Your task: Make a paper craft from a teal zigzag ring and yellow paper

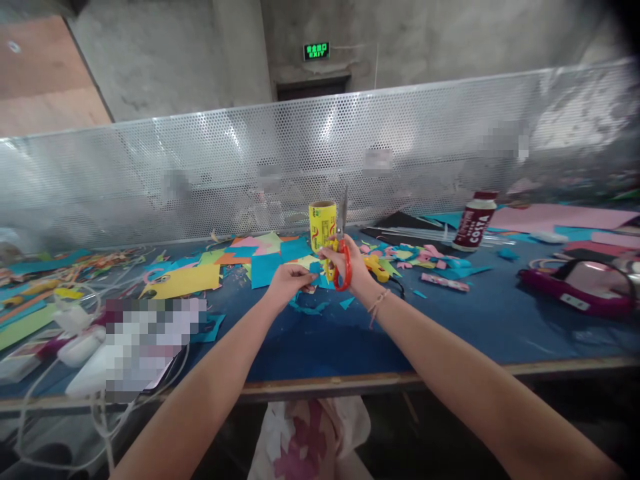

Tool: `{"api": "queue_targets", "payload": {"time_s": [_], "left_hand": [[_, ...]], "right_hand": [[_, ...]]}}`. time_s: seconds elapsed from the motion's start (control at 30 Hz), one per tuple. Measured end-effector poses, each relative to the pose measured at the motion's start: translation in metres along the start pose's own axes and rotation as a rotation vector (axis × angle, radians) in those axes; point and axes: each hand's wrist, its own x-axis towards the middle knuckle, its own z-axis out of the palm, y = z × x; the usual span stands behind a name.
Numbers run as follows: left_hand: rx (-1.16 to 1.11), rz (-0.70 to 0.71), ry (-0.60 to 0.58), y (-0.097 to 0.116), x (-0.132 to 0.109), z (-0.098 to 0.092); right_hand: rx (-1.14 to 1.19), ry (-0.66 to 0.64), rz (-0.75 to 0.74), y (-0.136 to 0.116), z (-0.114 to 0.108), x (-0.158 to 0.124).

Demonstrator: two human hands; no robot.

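One blue paper scrap (315, 268) before yellow printed cylinder (320, 223): likely flimsy, best edge-held; left hand (290, 283) pinches, right hand (357, 261) grips red-handled metal scissors (343, 222).

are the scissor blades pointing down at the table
No, the scissors are held with their blades pointing up, in front of the perforated screen.

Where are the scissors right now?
In the head view, the scissors are in the right hand, blades up, just right of the yellow tube.
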Motion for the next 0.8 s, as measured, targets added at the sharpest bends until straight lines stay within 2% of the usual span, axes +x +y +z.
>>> {"api": "queue_targets", "payload": {"time_s": [0.13, 0.37, 0.53, 0.8], "left_hand": [[-0.099, 0.089, 0.191, 0.001, 0.005, -0.009], [-0.191, 0.183, 0.412, 0.003, 0.014, -0.024], [-0.231, 0.229, 0.454, 0.005, 0.013, -0.024], [-0.131, 0.292, 0.466, 0.004, 0.008, -0.014]], "right_hand": [[-0.054, -0.058, 0.044, -0.001, -0.007, 0.004], [-0.291, -0.337, 0.063, 0.006, 0.003, -0.012], [-0.379, -0.408, 0.05, 0.005, 0.008, -0.019], [-0.322, -0.412, 0.061, 0.001, 0.016, -0.028]]}}
